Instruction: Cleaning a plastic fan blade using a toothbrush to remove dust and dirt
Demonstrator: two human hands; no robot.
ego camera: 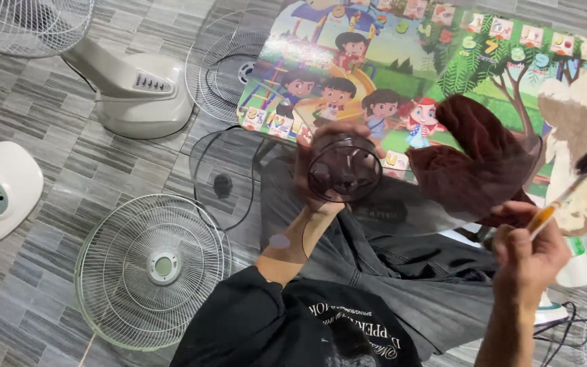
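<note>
- Lower left of the frame: a round white wire fan grille (152, 269) covers the grey tiled floor (28, 299).
- Upper left: a white fan base with buttons (137, 88) blocks passage.
- Bare tile strip between them stays passable.
- Upper right: a colourful cartoon play mat (443, 61) lies flat, low.

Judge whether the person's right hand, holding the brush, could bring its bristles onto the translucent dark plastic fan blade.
Probably yes: the right hand holds the yellow-handled brush right beside the fan blade, which the left hand holds up, with nothing between them.
</note>
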